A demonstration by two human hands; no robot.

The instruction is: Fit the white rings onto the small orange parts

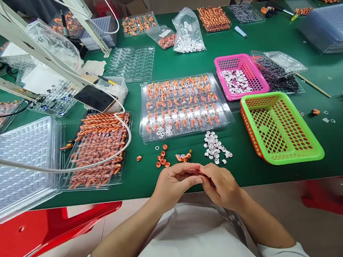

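My left hand [175,182] and my right hand [221,185] meet at the near edge of the green table [249,170], fingertips pinched together on a tiny part [200,174] that is mostly hidden. Just beyond them lie a few orange rings [162,160], an orange wired piece [184,156] and a small heap of white rings [216,148]. Farther back sits a clear blister tray [184,106] with orange parts set in its pockets.
An empty green basket [278,127] stands at the right, a pink basket [239,77] of white pieces behind it. A tray of orange coiled parts [99,150], a stack of clear trays [22,161], a phone [95,98] with white cable and a lamp arm [39,55] fill the left.
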